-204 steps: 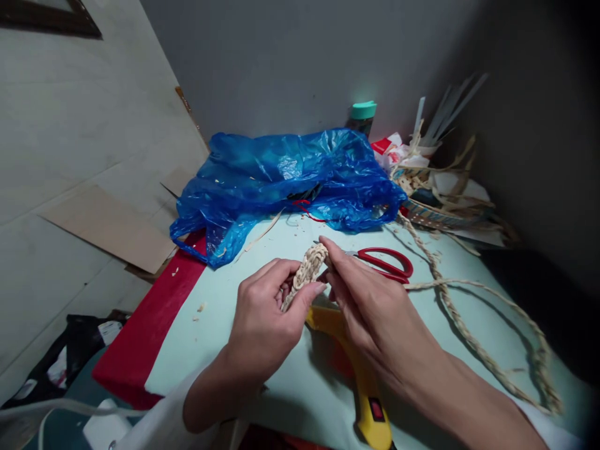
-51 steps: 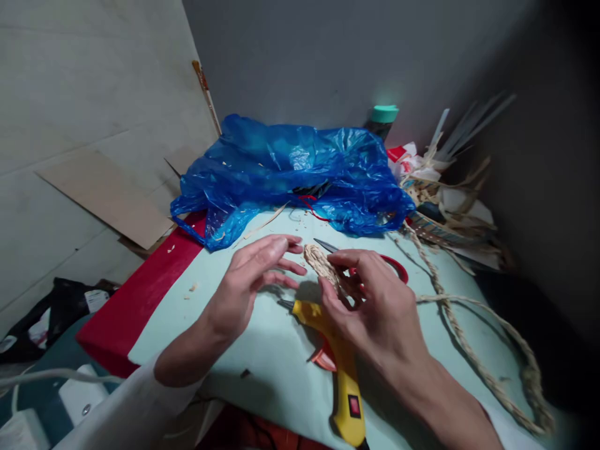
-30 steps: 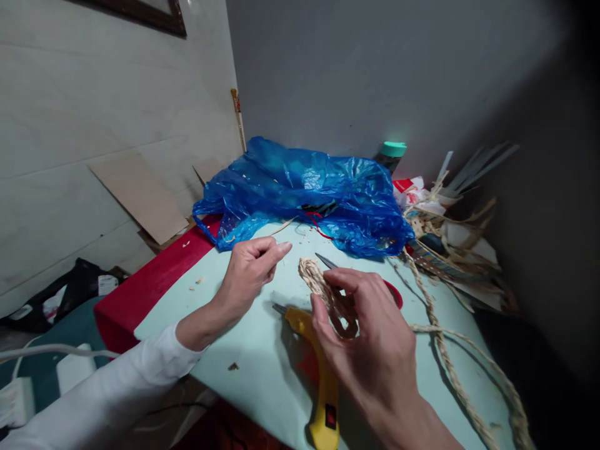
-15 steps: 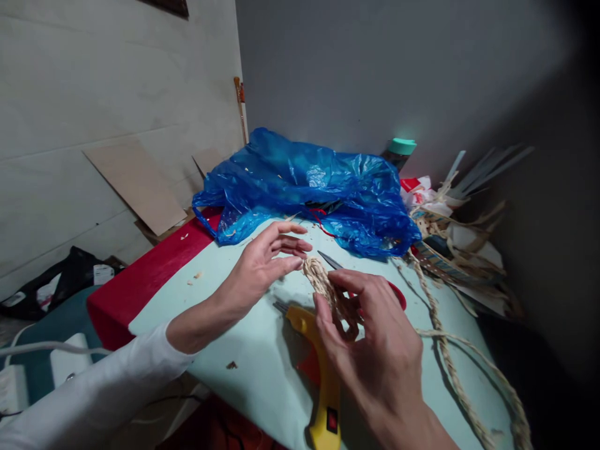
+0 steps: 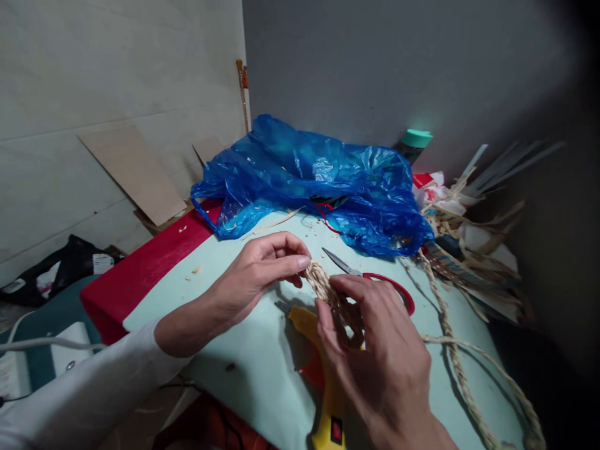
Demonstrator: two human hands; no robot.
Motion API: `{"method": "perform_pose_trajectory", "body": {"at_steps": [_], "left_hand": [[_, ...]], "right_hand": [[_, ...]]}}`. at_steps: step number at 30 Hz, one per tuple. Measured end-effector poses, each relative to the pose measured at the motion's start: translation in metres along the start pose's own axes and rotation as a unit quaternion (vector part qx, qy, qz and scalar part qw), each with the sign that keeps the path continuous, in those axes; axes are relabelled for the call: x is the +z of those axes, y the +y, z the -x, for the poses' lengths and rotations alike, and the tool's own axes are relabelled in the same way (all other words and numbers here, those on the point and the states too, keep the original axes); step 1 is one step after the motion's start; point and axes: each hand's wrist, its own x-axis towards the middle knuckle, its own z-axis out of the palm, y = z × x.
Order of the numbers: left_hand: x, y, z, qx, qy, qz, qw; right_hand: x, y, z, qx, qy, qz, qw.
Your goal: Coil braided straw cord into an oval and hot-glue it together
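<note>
A small looped piece of braided straw cord (image 5: 321, 281) is held over the table between my two hands. My right hand (image 5: 382, 350) grips its near part between thumb and fingers. At its far end, the thumb and curled fingers of my left hand (image 5: 262, 272) pinch the tip. Beneath lies a yellow glue gun (image 5: 328, 400) with a red switch, partly covered by my right hand. Scissors (image 5: 344, 265) with red handles rest just beyond the right hand, which hides part of them.
A crumpled blue plastic bag (image 5: 309, 169) spreads across the back of the pale green tabletop (image 5: 253, 375). Long braided cord (image 5: 450, 350) runs down the right side. Behind it are straw strips (image 5: 469, 250) and a teal-lidded container (image 5: 417, 139). A power strip (image 5: 72, 356) is at left.
My left hand's spread fingers have curled in and closed on the end of the braided cord. The right hand keeps its grip. The view has shifted slightly.
</note>
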Motion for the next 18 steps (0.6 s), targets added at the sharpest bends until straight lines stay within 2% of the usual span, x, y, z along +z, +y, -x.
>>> {"method": "perform_pose_trajectory", "body": {"at_steps": [7,9,10,12,14,15,16,18], "left_hand": [[-0.0003,0.0015,0.0006,-0.052,-0.019,0.06,0.997],[-0.0012,0.0016,0.0004,-0.049,-0.012,0.054,0.997],[-0.0019,0.0017,0.0001,-0.037,0.006,0.047,0.998],[-0.0034,0.0018,-0.0009,0.009,0.075,0.022,0.997],[-0.0044,0.0013,-0.0019,0.065,0.147,-0.011,0.987],[-0.0042,0.0006,-0.0022,0.08,0.163,-0.023,0.983],[-0.0034,-0.0005,-0.0023,0.078,0.154,-0.025,0.985],[0.0004,-0.0033,-0.0019,0.028,0.071,0.005,0.997]], "right_hand": [[-0.0008,-0.0033,-0.0023,-0.012,0.006,0.014,1.0],[-0.0019,-0.0028,-0.0026,-0.009,0.005,0.016,1.0],[-0.0026,-0.0023,-0.0026,-0.002,0.001,0.014,1.0],[-0.004,-0.0012,-0.0024,0.022,-0.006,-0.001,1.0],[-0.0052,0.0001,-0.002,0.069,-0.008,-0.027,0.997],[-0.0056,0.0008,-0.0018,0.102,-0.009,-0.042,0.994],[-0.0058,0.0014,-0.0015,0.135,-0.01,-0.058,0.989],[-0.0059,0.0021,-0.0009,0.187,-0.019,-0.09,0.978]]}}
